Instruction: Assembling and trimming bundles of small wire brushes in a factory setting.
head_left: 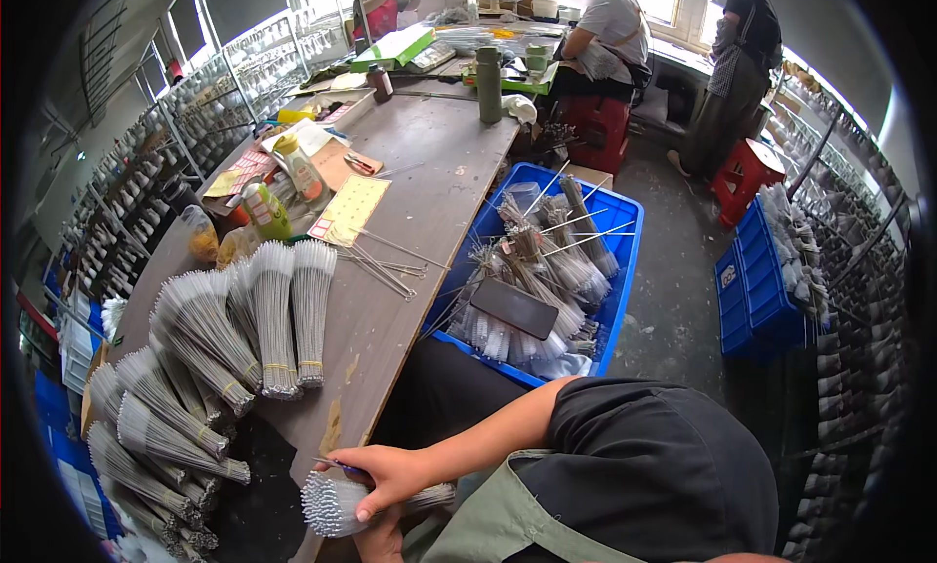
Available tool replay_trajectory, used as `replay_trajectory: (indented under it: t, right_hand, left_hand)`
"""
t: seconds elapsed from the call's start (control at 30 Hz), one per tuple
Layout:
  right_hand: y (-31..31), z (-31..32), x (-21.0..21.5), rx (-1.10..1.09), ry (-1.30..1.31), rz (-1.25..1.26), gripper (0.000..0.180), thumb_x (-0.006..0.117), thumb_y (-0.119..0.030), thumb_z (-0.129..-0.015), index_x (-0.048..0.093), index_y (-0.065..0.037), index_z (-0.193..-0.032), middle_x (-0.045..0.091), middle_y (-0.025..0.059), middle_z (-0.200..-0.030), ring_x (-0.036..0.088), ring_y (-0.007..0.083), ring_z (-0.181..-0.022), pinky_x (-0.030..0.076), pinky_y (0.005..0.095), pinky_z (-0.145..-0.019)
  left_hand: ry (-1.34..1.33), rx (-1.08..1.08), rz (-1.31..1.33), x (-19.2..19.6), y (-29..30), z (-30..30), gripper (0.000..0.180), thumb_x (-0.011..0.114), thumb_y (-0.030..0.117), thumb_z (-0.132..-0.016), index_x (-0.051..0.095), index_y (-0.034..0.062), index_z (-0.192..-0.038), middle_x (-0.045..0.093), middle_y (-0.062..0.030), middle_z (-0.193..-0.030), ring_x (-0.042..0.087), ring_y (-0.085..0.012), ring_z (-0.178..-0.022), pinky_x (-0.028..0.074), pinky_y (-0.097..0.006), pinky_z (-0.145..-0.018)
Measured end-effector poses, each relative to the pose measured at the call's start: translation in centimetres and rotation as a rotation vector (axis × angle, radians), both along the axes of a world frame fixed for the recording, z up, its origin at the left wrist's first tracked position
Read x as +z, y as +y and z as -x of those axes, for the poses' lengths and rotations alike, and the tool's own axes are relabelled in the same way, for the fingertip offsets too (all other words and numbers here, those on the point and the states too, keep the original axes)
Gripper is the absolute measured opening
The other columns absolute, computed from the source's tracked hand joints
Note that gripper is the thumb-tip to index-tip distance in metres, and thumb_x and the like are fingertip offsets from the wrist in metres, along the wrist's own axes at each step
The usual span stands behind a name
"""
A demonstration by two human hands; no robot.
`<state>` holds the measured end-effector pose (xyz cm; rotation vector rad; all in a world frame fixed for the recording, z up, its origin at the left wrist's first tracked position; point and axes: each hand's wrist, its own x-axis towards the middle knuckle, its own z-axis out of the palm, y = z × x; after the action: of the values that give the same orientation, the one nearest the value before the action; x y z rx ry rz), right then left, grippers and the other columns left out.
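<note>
At the near table edge I have a bundle of thin wire brushes (329, 505), its looped metal ends facing left. My right hand (395, 473) is closed over the top of it, thumb pressed against the wires. Under those fingers shows a slim thing with a dark blue part (348, 468), too covered to name. My left hand (381, 539) wraps the bundle from below, with most of its fingers hidden. Left of my hands, similar bundles (185, 422) lie fanned out on the table, tied with yellow bands.
Loose wire rods (383, 267) and a yellow card (349, 210) lie on the table (429, 163) ahead. Bottles, pliers (359, 164) and a green tumbler (489, 85) stand or lie farther off. A blue crate (625, 270) right of the table holds brushes and a phone (514, 307). Co-workers are behind.
</note>
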<state>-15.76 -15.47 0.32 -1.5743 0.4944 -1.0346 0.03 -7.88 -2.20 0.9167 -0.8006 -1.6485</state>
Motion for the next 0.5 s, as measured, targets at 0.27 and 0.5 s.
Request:
replay_trajectory:
  t: [0.27, 0.5]
  right_hand:
    - [-1.4, 1.3, 1.4, 0.171, -0.539, -0.690, 0.041, 0.042, -0.043, -0.099, 0.055, -0.010, -0.120, 0.052, -0.0002, -0.082, 0.047, 0.0100, -0.075, 0.040, 0.0252, -0.067]
    - [-2.3, -0.7, 1.4, 0.392, -0.632, -0.687, 0.061, 0.024, -0.060, -0.097, 0.050, -0.017, -0.132, 0.060, 0.0048, -0.097, 0.054, 0.0178, -0.098, 0.042, 0.0362, -0.088]
  left_hand:
    - [-0.147, 0.056, 0.125, -1.4, 0.5, -0.8, 0.065, 0.073, -0.009, -0.066, 0.047, 0.0010, -0.125, 0.060, -0.0160, -0.107, 0.061, -0.0292, -0.099, 0.049, -0.045, -0.095]
    - [-0.844, -0.212, 0.613, 0.9, 1.9, -1.4, 0.052, 0.072, 0.005, -0.076, 0.051, 0.0023, -0.123, 0.056, -0.0091, -0.115, 0.053, -0.0240, -0.104, 0.039, -0.040, -0.097]
